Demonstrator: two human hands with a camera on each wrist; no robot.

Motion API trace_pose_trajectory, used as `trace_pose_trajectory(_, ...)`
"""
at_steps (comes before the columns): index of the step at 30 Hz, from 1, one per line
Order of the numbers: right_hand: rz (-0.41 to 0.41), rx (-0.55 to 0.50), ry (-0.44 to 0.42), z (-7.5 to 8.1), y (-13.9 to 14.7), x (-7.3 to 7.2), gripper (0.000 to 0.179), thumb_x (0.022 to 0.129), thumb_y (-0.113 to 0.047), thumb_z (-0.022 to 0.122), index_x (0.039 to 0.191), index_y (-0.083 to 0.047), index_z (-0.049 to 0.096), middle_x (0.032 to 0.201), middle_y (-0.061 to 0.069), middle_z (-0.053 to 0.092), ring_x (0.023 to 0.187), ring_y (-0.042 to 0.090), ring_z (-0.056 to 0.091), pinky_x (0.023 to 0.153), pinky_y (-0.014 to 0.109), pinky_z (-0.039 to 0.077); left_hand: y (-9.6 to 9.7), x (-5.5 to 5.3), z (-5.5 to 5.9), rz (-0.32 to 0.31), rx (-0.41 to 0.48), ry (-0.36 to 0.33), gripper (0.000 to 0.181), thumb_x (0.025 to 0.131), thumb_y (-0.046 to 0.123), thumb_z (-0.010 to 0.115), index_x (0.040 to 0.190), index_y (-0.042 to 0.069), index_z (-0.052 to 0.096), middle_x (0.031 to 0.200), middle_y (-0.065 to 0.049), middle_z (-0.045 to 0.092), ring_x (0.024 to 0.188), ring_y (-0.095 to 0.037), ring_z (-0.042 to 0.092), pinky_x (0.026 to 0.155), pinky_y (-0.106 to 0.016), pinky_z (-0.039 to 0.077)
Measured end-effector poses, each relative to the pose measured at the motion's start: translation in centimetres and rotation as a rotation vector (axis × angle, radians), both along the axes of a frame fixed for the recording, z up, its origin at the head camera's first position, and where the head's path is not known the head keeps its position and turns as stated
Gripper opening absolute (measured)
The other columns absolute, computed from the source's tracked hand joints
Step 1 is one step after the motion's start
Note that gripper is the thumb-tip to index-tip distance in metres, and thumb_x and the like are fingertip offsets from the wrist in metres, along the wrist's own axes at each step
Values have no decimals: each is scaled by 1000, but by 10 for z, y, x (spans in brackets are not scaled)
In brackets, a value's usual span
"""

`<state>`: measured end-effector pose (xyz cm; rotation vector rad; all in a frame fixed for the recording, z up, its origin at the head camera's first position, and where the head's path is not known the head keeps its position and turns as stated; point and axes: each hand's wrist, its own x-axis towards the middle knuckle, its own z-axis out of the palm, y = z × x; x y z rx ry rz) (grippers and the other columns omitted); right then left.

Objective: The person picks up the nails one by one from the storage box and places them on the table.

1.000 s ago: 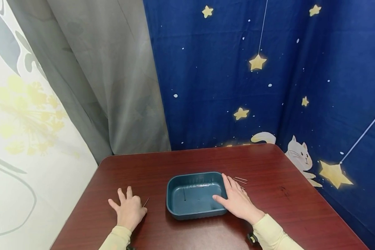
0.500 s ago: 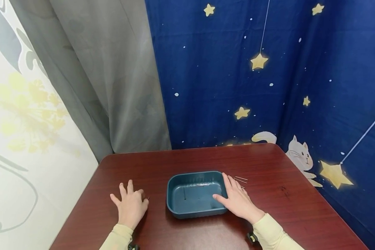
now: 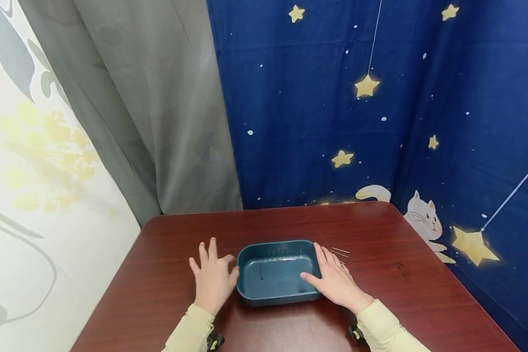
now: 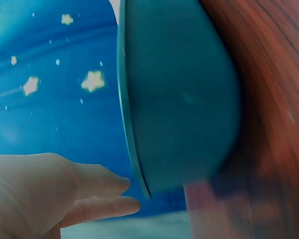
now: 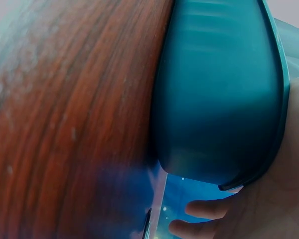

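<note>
A dark teal plastic box (image 3: pixel 277 297) stands on the table, with several thin metal needles (image 3: pixel 283 260) lying inside. My left hand (image 3: pixel 213 281) is at the box's left end, thumb and index finger brought together right at the rim while the other fingers stretch out. It pinches a needle that is hidden by the fingers now. In the left wrist view, those fingertips (image 4: pixel 122 188) appear close to the box's rim. My right hand (image 3: pixel 339 283) rests on the box's right rim, fingers fairly straight along the outside and thumb over the inside.
Several more needles (image 3: pixel 341 252) lie on the reddish-brown wooden table (image 3: pixel 193 227) just beyond my right hand. A grey curtain (image 3: pixel 189 122) and a blue starry curtain (image 3: pixel 299 112) hang behind the table's far edge.
My left hand has picked the needle up from the table and moved right to the box's left rim. My right hand has stayed on the box.
</note>
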<state>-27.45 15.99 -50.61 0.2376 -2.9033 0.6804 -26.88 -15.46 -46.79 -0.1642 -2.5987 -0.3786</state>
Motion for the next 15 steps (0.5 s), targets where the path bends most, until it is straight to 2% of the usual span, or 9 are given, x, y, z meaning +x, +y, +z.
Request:
trace_pose_trajectory(3, 1, 5, 11, 0, 0, -1, 102, 69, -83, 40, 148, -26, 12, 147, 9, 30, 132, 32, 30, 95, 65, 27, 17, -2, 1, -28, -23, -8, 24, 71, 35, 74, 93, 24, 74, 145, -21, 27, 132, -47, 16, 93, -74, 11)
trace_pose_trajectory(6, -1, 6, 19, 0, -1, -1, 102, 69, -83, 40, 148, -26, 12, 146, 9, 30, 132, 31, 30, 95, 64, 27, 30, -5, 0, -34, -44, -49, 27, 69, 38, 77, 92, 25, 74, 146, -22, 26, 133, -48, 15, 93, -75, 9)
trace_pose_trajectory(10, -5, 13, 20, -2, -1, -2, 102, 68, -84, 39, 148, -26, 12, 146, 8, 31, 131, 31, 31, 95, 64, 28, 41, -11, -8, -12, -90, -110, 28, 66, 41, 79, 88, 24, 75, 146, -23, 27, 132, -50, 14, 93, -75, 5)
trace_pose_trajectory(15, -10, 15, 18, -2, -2, -2, 102, 68, -84, 39, 148, -26, 12, 146, 6, 30, 131, 29, 31, 95, 63, 28, 50, -21, -22, 33, -152, -115, 25, 62, 44, 80, 71, 23, 72, 146, -22, 26, 134, -49, 9, 95, -74, 4)
